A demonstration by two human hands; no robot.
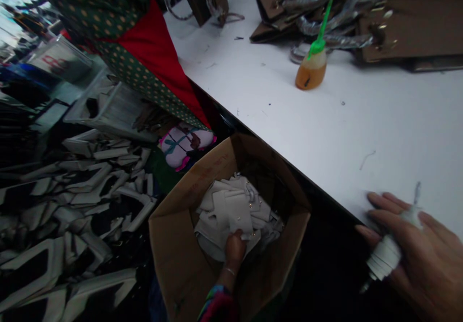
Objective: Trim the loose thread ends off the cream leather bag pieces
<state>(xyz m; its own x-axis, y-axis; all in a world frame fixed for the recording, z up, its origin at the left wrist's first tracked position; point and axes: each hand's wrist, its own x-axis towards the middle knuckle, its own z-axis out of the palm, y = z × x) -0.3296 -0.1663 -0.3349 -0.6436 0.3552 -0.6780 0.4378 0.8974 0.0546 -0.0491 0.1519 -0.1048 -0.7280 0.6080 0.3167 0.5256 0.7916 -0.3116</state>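
Observation:
My left hand (234, 248) reaches down into an open cardboard box (173, 245) on the floor. Its fingers are closed on a pale grey cut piece (238, 218) lying on top of a heap of similar pieces. My right hand (408, 249) lies at the near edge of the white table (361, 114) with its fingers stretched forward. A white tape-wrapped tool (384, 258) is tucked between those fingers, its dark tip pointing off the table edge.
A glue bottle (311, 69) with a green nozzle stands mid-table. Brown bags (405, 23) with silver handles are piled at the back. A person in a green dotted and red garment (144, 47) stands at the left. Pale offcuts (83, 192) litter the floor.

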